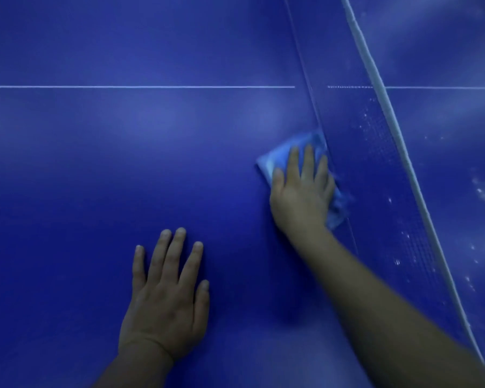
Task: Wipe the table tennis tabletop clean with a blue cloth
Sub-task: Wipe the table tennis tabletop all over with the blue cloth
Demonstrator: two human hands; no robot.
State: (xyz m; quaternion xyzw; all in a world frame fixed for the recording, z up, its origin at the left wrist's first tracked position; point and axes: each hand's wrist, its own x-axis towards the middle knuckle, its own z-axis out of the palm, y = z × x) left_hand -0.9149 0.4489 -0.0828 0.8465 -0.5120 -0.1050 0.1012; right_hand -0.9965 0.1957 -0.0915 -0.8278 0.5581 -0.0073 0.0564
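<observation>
The blue table tennis tabletop (101, 169) fills the view. A light blue cloth (275, 158) lies flat on it, right at the foot of the net. My right hand (301, 191) presses down on the cloth with straight, spread fingers and covers most of it. My left hand (165, 298) rests flat on the bare tabletop nearer to me, fingers spread, holding nothing.
The net (375, 169) with its white top band (387, 107) runs diagonally from top centre to bottom right, just right of the cloth. A white centre line (137, 87) crosses the table. Whitish specks and smears show on the tabletop beyond the net (482, 191).
</observation>
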